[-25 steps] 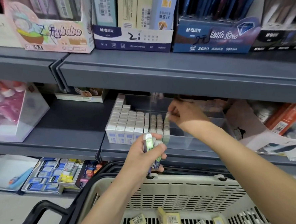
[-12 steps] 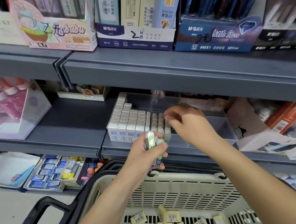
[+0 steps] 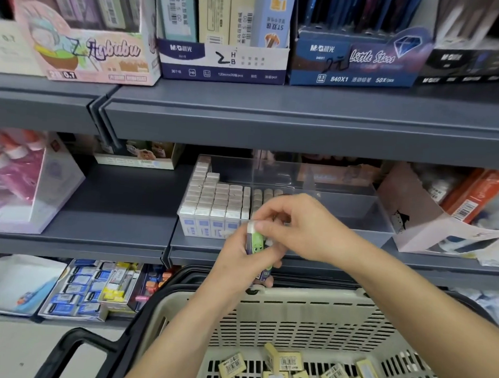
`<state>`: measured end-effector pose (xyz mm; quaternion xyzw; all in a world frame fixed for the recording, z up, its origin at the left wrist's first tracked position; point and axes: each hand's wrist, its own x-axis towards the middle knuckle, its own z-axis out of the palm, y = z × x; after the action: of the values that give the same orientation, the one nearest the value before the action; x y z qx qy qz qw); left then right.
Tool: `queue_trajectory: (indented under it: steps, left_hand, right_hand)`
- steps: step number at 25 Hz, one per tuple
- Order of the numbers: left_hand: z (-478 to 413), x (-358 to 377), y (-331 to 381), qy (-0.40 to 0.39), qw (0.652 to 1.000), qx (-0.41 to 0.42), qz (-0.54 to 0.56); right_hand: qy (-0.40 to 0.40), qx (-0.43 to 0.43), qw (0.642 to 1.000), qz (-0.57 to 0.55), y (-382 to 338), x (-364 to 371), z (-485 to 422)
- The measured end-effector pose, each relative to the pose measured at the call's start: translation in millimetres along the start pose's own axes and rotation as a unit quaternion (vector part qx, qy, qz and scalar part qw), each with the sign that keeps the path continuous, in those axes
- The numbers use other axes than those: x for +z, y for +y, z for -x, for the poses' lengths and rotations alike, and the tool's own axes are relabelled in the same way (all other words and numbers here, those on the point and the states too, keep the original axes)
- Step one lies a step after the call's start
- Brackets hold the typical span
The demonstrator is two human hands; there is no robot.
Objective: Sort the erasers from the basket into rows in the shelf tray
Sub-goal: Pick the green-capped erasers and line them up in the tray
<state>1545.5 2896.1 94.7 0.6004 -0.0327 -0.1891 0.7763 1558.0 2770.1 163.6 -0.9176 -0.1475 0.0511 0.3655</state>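
right hand back from tray, pinching white top of upright eraser

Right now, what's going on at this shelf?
A person is stocking erasers. The left hand grips a few green-sleeved erasers just above the basket rim, and the right hand pinches the top of one of them. In the clear shelf tray behind, rows of white erasers fill the left part. Yellow-wrapped erasers lie loose in the basket.
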Motion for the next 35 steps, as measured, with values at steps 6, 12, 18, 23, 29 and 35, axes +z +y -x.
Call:
queue_trajectory:
  steps: [6,12,18,23,29,35]
  left_hand:
    - [2,-7,2,0.028,0.999,-0.017,0.035]
    - [-3,-18,2,0.072,0.997,-0.013,0.034]
    - [-1,-16,2,0.069,0.997,-0.010,0.031]
    - [1,-12,4,0.064,0.997,-0.031,0.021]
    - [4,-6,4,0.019,0.999,-0.024,-0.009]
    - [9,-4,6,-0.006,1.000,-0.006,0.004]
  right_hand:
    - [0.183,0.069,0.947,-0.254,19,-42,-5]
    - [0.118,0.077,0.985,0.097,41,-27,-1]
    - [0.075,0.087,0.980,0.163,51,-11,-1]
    - [0.082,0.060,0.967,0.232,46,-10,3]
    - [0.095,0.020,0.992,0.080,25,-3,15]
    - [0.013,0.073,0.993,-0.095,25,3,16]
